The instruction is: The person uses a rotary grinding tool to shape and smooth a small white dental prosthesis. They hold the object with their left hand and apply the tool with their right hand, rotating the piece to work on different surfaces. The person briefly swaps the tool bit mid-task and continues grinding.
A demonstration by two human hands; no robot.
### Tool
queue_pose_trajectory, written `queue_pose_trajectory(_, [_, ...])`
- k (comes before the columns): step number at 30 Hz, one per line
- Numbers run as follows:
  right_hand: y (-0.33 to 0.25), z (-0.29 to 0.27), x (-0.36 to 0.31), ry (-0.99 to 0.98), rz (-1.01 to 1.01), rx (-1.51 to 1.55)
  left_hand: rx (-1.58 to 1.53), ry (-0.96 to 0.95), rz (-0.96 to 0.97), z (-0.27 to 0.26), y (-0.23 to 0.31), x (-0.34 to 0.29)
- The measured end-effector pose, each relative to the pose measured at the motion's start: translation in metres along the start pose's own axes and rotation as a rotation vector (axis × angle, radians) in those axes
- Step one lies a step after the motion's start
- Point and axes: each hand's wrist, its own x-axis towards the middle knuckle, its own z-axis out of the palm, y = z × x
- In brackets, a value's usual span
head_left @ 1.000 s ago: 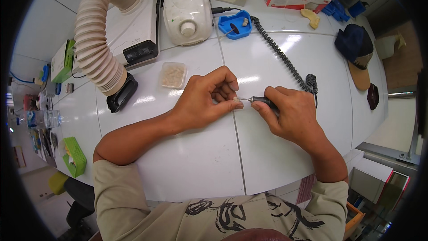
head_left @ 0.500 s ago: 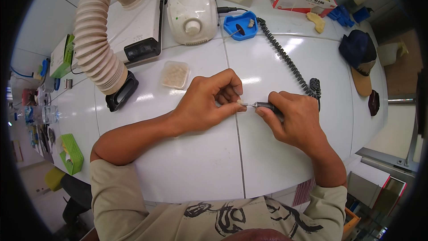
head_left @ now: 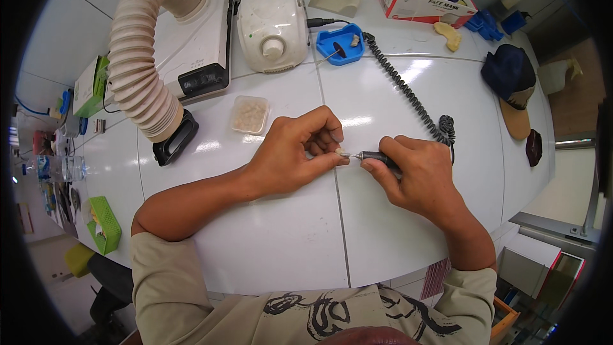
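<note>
A tiny cream tooth-like piece (head_left: 340, 151) is pinched between the thumb and fingertips of my left hand (head_left: 284, 156). In my right hand (head_left: 421, 176) lies a dark rotary handpiece (head_left: 370, 156), gripped like a pen and aimed leftward. Its thin metal bur (head_left: 353, 156) reaches the piece, though actual contact is too small to make out. A black coiled cord (head_left: 403, 82) runs from behind the right hand to the far side. Beyond the left hand stands a clear tub (head_left: 250, 116) of small cream pieces.
A white control unit (head_left: 273, 32) stands at the back, beside a ribbed suction hose (head_left: 131, 70) with a black nozzle (head_left: 176, 140). Also there are a blue tray (head_left: 352, 59) and a mask box (head_left: 421, 7). A cap (head_left: 511, 80) lies right, a green basket (head_left: 110, 227) left.
Both hands keep their grips and nearly the same pose. The background sits slightly lower in the view, and the handpiece has shifted slightly left and down with the hands.
</note>
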Motion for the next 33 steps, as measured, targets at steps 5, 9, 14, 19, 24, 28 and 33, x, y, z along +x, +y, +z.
queue_pose_trajectory(5, [-0.001, 0.0004, -0.0001, -0.004, 0.012, -0.012, 0.009, 0.005, 0.004, -0.0003, -0.0001, -0.0004])
queue_pose_trajectory(9, [0.0005, 0.0018, -0.0011, 0.006, 0.018, -0.004, 0.01, -0.001, 0.004, -0.0002, 0.0009, -0.0006])
queue_pose_trajectory(14, [-0.0004, 0.0032, -0.0017, 0.013, 0.028, -0.013, 0.027, 0.0, 0.004, -0.0013, 0.0024, 0.0])
queue_pose_trajectory(19, [-0.0006, 0.0018, -0.0016, -0.014, 0.039, -0.018, 0.014, -0.004, -0.005, -0.001, 0.0022, -0.0001])
queue_pose_trajectory(24, [-0.0009, 0.0023, -0.0019, -0.012, 0.043, -0.017, 0.018, -0.001, 0.003, -0.0012, 0.0014, 0.0])
queue_pose_trajectory(28, [-0.0011, -0.0017, -0.0005, -0.034, 0.027, -0.007, 0.02, -0.007, -0.013, -0.0009, 0.0027, -0.001])
queue_pose_trajectory(33, [-0.0005, -0.0011, -0.0008, -0.034, 0.027, -0.001, 0.018, -0.008, -0.002, -0.0008, 0.0009, -0.0004])
